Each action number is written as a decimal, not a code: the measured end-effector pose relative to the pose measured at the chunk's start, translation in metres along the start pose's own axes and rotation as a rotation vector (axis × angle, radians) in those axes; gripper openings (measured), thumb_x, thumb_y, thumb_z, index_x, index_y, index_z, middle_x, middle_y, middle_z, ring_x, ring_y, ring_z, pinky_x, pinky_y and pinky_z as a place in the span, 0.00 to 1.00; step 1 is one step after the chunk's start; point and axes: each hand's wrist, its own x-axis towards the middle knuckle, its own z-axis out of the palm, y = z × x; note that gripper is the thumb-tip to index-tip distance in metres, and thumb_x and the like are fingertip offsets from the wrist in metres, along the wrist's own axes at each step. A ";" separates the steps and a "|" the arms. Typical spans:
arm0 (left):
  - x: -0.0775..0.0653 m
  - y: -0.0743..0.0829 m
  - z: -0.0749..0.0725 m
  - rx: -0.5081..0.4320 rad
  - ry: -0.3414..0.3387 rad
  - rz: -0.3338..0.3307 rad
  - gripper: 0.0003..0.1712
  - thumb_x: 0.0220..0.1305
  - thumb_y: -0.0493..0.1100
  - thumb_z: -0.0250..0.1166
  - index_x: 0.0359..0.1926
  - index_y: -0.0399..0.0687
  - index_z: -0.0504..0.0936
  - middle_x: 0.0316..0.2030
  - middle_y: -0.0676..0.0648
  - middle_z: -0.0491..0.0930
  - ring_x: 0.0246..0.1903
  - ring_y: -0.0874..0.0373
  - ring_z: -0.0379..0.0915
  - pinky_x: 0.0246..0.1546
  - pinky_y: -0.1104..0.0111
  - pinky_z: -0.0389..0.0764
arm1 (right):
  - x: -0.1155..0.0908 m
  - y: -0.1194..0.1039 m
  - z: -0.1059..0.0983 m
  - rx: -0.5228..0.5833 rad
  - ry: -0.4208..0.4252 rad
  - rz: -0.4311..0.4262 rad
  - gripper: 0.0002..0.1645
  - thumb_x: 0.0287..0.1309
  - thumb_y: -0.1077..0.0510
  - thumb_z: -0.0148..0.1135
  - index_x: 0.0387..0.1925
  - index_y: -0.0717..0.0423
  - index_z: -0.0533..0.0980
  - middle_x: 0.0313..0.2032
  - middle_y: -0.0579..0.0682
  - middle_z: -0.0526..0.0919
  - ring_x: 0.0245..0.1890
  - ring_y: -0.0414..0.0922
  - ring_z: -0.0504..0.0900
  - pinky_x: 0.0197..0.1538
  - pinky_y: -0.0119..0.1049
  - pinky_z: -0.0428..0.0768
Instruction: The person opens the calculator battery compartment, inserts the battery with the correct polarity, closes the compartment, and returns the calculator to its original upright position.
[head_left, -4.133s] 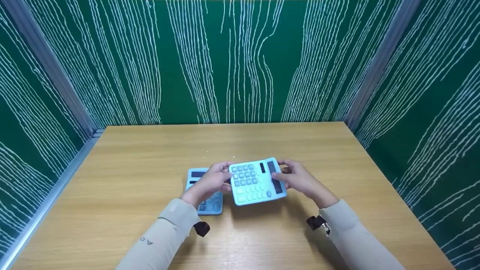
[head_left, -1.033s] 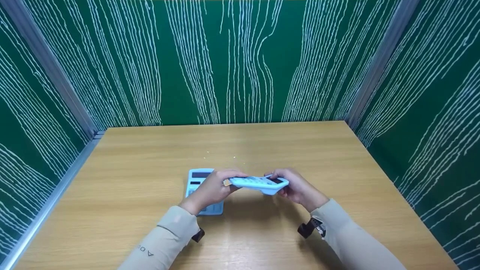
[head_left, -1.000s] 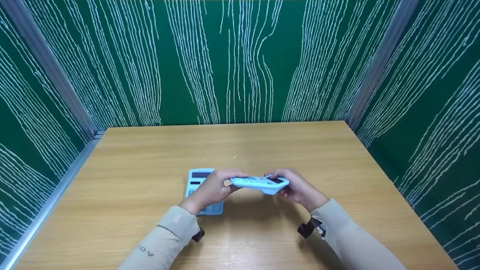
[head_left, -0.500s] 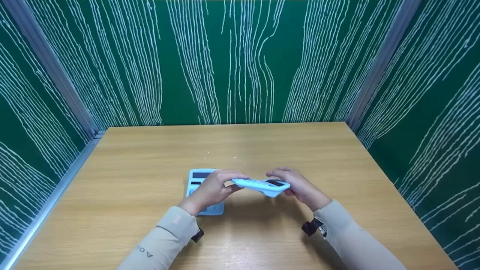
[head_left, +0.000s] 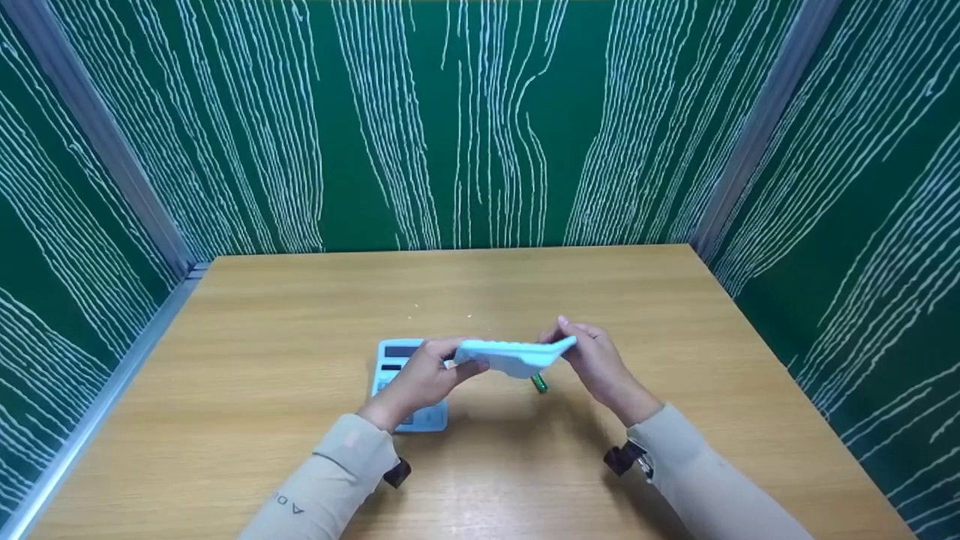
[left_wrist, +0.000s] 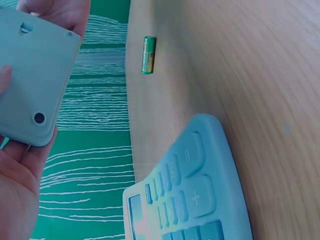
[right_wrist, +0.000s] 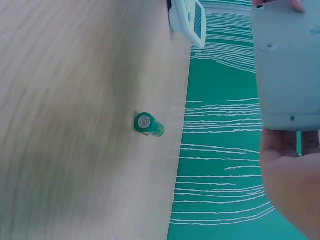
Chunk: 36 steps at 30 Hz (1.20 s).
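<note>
Light-blue plastic calculator point(head_left: 517, 358): held up above the brown wood-grain table point(head_left: 300, 315), tipped so that its near edge faces me, its angled end pointing up to the right.
Pale back: turned toward both wrist cameras, with a small notched tab point(left_wrist: 26, 27) and a dark round spot point(left_wrist: 39, 118) near one corner; I make out no open hatch, though part of it is cut off.
Left hand point(head_left: 431, 375): grasping the calculator's left end, thumb on the underside, fingers over the top.
Right hand point(head_left: 600, 367): at the angled end, fingers passing behind it, one tip sticking up; I cannot tell whether it grips or only touches.
Green-and-gold cylindrical battery point(left_wrist: 148, 55): lying on its side on the table below the calculator's right part, touched by neither hand.
New tilt: half a second ago keys and display showed; now the right end has come up, and the battery shows where the calculator blocked my view. Whether it had just dropped, I cannot say. As I judge it, the handling now concerns the underside, with the battery loose.
Second light-blue plastic calculator point(left_wrist: 187, 185): flat on the table, keys up, partly beneath the left forearm.
</note>
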 end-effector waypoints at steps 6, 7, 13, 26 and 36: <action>-0.001 -0.001 -0.003 -0.107 0.018 -0.057 0.23 0.77 0.46 0.70 0.70 0.51 0.83 0.64 0.48 0.87 0.64 0.50 0.85 0.68 0.49 0.83 | -0.003 -0.004 0.001 0.065 -0.108 -0.088 0.30 0.88 0.41 0.40 0.26 0.47 0.71 0.35 0.36 0.83 0.41 0.35 0.81 0.58 0.33 0.83; -0.001 -0.001 -0.004 -0.132 0.018 -0.073 0.24 0.77 0.46 0.70 0.70 0.52 0.82 0.65 0.48 0.86 0.65 0.49 0.84 0.69 0.49 0.83 | -0.003 -0.005 0.001 0.057 -0.124 -0.099 0.30 0.88 0.40 0.39 0.26 0.48 0.67 0.35 0.36 0.81 0.41 0.35 0.80 0.59 0.33 0.83; -0.001 0.000 -0.007 -0.216 0.017 -0.120 0.26 0.78 0.46 0.68 0.73 0.50 0.78 0.70 0.44 0.82 0.70 0.44 0.80 0.72 0.45 0.79 | -0.002 -0.005 0.000 0.001 -0.166 -0.129 0.22 0.86 0.49 0.42 0.37 0.45 0.80 0.46 0.38 0.86 0.53 0.38 0.83 0.65 0.35 0.83; 0.001 0.003 -0.007 -0.259 0.018 -0.202 0.35 0.77 0.55 0.68 0.77 0.50 0.72 0.72 0.46 0.80 0.69 0.44 0.80 0.69 0.45 0.82 | -0.001 -0.008 0.006 -0.156 0.044 0.053 0.16 0.81 0.57 0.59 0.57 0.63 0.84 0.55 0.48 0.90 0.57 0.44 0.88 0.67 0.47 0.85; 0.003 0.006 -0.003 -0.313 0.063 -0.210 0.38 0.79 0.55 0.67 0.81 0.51 0.65 0.72 0.45 0.78 0.69 0.44 0.80 0.67 0.46 0.83 | 0.001 -0.011 0.021 -0.133 0.172 0.149 0.19 0.82 0.54 0.60 0.55 0.67 0.84 0.58 0.58 0.88 0.55 0.49 0.89 0.69 0.59 0.83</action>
